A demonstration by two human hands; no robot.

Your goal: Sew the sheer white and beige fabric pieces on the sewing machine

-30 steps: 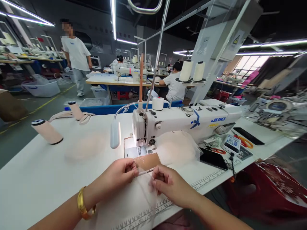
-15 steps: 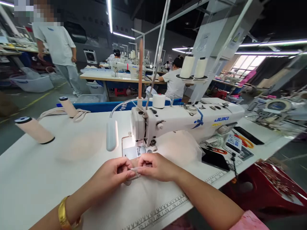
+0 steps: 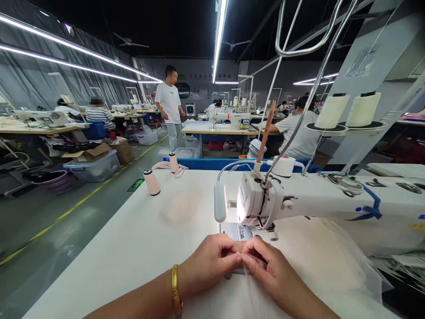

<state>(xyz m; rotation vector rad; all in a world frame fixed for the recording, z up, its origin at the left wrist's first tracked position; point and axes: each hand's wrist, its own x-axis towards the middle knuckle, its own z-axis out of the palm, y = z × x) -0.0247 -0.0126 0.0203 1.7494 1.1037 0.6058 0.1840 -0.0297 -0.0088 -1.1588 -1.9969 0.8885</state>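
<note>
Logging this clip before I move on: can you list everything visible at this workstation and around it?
sewing machine: 1, white, on the table
lamp: 1, white, lit, left of the needle
thread cones: 2, pale pink, far left of the table
thread spools: 2, cream, on a stand, upper right
table: 1, white
people: several, background
left hand: gold bangle, pinching a small piece before the needle
right hand: pinching the same piece

Your hands meet at the needle plate

Your left hand [image 3: 207,263] and right hand [image 3: 267,270] pinch a small sheer fabric piece [image 3: 241,259] together — fingertips touching — just before the sewing machine [image 3: 299,204] on the white table [image 3: 133,239].
</note>
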